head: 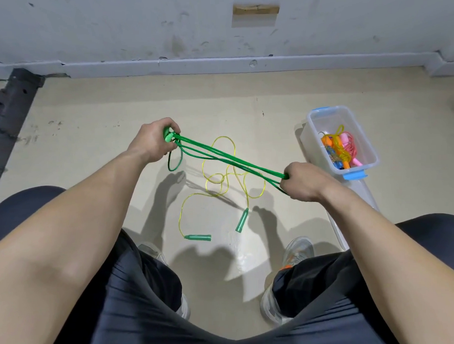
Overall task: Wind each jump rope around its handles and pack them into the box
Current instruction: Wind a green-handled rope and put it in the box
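Your green rope (230, 158) runs bright green across the middle of the frame, while the yellow rope (180, 219) below it is translucent yellow with teal-green handles (198, 237). At the right, your clear box (329, 122) has sky-blue clips (354, 176) and holds orange, pink, blue and yellow bundles (341, 150). The floor (90, 125) is pale beige, your shorts (138, 303) dark navy-grey, and the wall (112, 26) at the top scuffed grey-white.

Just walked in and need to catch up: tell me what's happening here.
A seated person is stretching a green jump rope, folded into several strands, between both hands. The left hand grips the end with the handles and the right hand grips the folded end. A yellow jump rope lies loose on the floor, not yet wound. The clear box at the right already holds several bundled ropes.
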{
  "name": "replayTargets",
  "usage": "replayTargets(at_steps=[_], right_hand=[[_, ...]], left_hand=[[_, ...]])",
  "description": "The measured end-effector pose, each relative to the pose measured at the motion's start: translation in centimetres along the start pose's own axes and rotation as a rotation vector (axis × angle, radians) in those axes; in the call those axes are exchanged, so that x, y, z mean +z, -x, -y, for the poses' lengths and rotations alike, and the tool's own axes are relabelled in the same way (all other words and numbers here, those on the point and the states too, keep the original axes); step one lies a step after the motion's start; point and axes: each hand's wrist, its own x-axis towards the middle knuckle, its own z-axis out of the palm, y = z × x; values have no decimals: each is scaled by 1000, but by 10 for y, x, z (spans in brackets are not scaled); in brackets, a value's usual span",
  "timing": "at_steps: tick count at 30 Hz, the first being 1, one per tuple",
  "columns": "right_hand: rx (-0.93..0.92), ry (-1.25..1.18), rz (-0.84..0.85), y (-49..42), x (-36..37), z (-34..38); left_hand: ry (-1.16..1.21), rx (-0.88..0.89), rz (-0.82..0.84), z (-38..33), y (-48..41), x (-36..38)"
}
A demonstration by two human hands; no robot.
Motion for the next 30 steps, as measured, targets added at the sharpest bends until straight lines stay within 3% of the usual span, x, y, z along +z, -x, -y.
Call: replayTargets(at_steps=[7,12,15,17,22,28,30], right_hand=[[-286,-1165,278,20,-15,0],[-497,-1627,484,21,-14,1],[-593,-1754,653,20,-12,0],[-570,-1714,695,24,-13,3],[-331,-1412,559,30,-16,5],[8,-220,197,16,-1,-3],[91,-5,164,17,-1,0]], left_hand=[[-34,-47,-36,7,3,-5],[-29,-47,-61,4,2,-1],[-29,-48,-61,2,2,1],[-19,-48,-58,1,2,0],[-47,-50,-109,10,0,-7],[-173,-11,-105,10,-1,-11],[-182,-10,-77,8,0,-8]])
